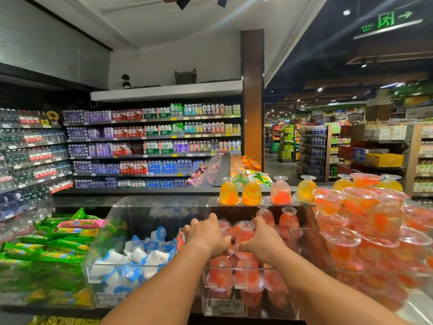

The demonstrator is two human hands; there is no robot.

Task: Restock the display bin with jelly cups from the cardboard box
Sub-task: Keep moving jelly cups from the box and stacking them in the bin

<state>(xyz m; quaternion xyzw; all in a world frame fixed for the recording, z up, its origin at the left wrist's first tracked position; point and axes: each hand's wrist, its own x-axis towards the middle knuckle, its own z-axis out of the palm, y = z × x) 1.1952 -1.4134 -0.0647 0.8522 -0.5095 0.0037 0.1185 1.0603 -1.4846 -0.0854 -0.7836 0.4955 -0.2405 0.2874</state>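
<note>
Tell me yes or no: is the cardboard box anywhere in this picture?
No. Both hands, left and right, are on jelly cups in the clear bin, and no box shows.

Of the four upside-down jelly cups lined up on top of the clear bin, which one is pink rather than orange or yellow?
The third jelly cup from the left: pale pink with red fruit. The other three hold orange or yellow jelly.

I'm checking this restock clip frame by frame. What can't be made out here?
- Cardboard box: not in the head view.
- Left hand and right hand: backs face the camera, so the grip on the red jelly cups is hidden.
- Price label: partly blurred.
- Forearms: cut off by the bottom edge.
</note>
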